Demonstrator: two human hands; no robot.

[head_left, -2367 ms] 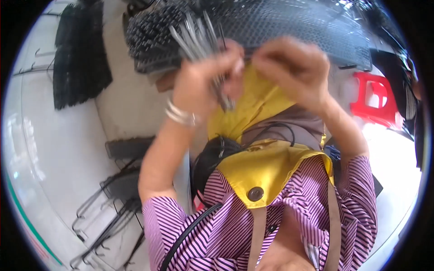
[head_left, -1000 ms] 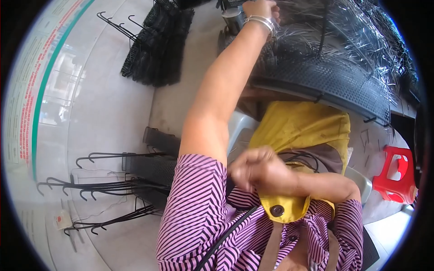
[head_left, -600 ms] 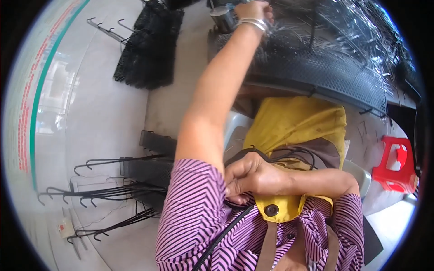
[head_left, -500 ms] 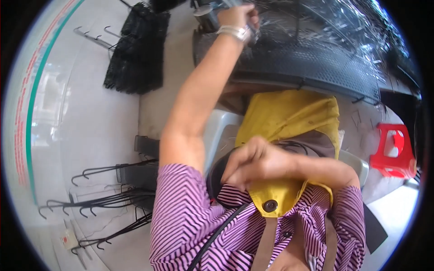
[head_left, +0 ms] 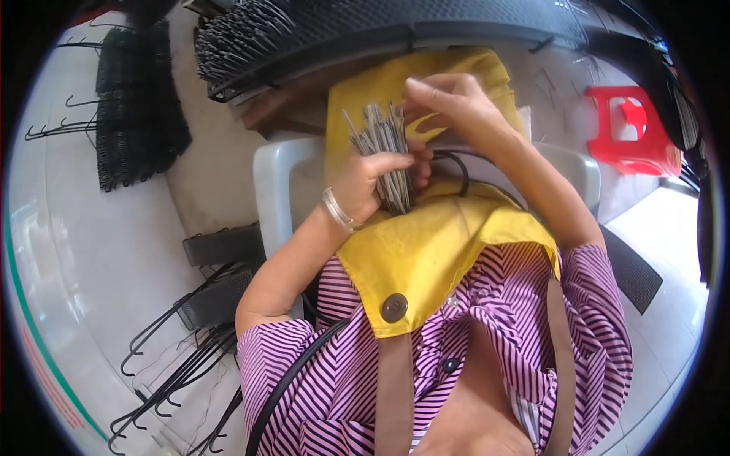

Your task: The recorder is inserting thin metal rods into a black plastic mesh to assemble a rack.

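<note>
A bundle of thin grey metal rods (head_left: 382, 137) stands roughly upright over my lap, in front of the yellow apron (head_left: 426, 235). My left hand (head_left: 372, 178) is wrapped round its lower half, thumb across the front; a pale bracelet circles that wrist. Close to the right of the bundle's upper ends is my right hand (head_left: 450, 102), raised, its fingers bent and apart. I see nothing between those fingers.
Ahead lies a black perforated tray (head_left: 426, 30) with many similar rods (head_left: 243, 42) heaped at its left. A red plastic stool (head_left: 631, 129) stands right. Racks of dark pieces (head_left: 137, 106) and black hooked rods (head_left: 163, 372) are on the left. I sit in a pale chair (head_left: 270, 182).
My left hand has come back from the far tray to above my lap and now holds the rod bundle. My right hand has lifted away from my chest and opened. The view has shifted.
</note>
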